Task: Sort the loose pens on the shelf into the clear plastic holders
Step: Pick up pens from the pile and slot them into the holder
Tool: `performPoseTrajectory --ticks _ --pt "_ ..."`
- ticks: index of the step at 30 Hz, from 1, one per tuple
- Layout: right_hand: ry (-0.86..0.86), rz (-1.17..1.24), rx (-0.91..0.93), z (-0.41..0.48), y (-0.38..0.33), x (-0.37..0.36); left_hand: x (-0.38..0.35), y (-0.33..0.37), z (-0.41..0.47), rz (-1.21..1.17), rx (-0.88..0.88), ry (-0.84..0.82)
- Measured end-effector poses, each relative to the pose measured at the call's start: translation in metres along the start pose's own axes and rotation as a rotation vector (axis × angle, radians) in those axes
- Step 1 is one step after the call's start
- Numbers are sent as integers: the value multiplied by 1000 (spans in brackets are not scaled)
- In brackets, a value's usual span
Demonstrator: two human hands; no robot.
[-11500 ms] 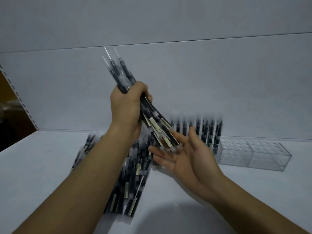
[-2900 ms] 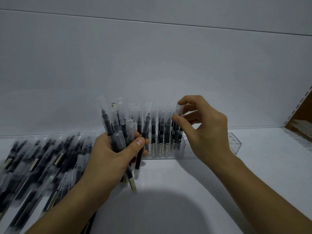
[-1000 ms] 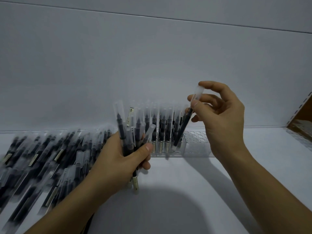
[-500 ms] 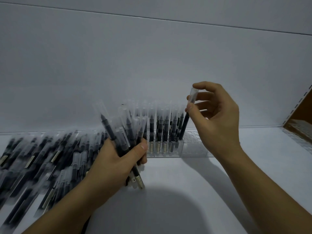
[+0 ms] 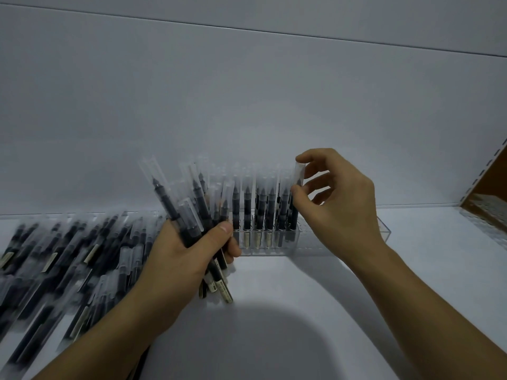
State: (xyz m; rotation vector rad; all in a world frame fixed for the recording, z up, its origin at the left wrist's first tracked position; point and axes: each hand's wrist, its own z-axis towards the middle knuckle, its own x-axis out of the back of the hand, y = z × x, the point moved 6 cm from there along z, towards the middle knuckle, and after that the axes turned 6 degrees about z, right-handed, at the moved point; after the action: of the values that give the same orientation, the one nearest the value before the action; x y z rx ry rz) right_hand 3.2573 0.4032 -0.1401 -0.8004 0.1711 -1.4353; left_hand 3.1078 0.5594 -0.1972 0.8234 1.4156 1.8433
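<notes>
My left hand [image 5: 189, 256] grips a bundle of black pens [image 5: 192, 209] with clear caps, tips up, just left of the clear plastic holder [image 5: 343, 248]. The holder stands against the back wall of the white shelf. Its left part carries several pens standing upright [image 5: 258, 209]. My right hand [image 5: 334, 204] pinches the clear cap of one pen [image 5: 297, 187] between thumb and forefinger. That pen stands upright at the right end of the row, its lower end down in the holder. A large heap of loose pens [image 5: 68, 261] lies on the shelf at the left.
The shelf's back wall [image 5: 247, 119] rises right behind the holder. At the far right a brown perforated upright [image 5: 488, 182] marks the shelf's end, and another clear holder [image 5: 488, 223] lies below it. Bare white shelf [image 5: 274, 325] spreads in front of the holder.
My right hand has lowered its single pen from a tilted hold above the row to upright in the holder. My left hand has shifted the bundle slightly.
</notes>
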Motion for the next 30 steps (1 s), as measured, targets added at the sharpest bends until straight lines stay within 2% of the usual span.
performPoseTrajectory --ticks 6,12,17,20,24,27,30 --pt "25 -19 -54 0 1 3 1 -2 0 -64 13 -5" --pt "-49 -98 -68 -4 4 -6 1 -3 2 -98 16 -2" --pt "59 -126 61 -5 -8 1 0 -2 2 -167 12 10" --pt "20 77 89 -9 -18 -5 -1 0 2 -166 5 11" --pt "-137 456 -88 -20 -21 -28 -2 1 1 -144 9 -5" --pt "-218 605 -198 -25 -17 -41 -3 2 1 -113 12 -30" --pt "-296 654 -247 -26 -14 -47 -6 3 0 -71 2 -69"
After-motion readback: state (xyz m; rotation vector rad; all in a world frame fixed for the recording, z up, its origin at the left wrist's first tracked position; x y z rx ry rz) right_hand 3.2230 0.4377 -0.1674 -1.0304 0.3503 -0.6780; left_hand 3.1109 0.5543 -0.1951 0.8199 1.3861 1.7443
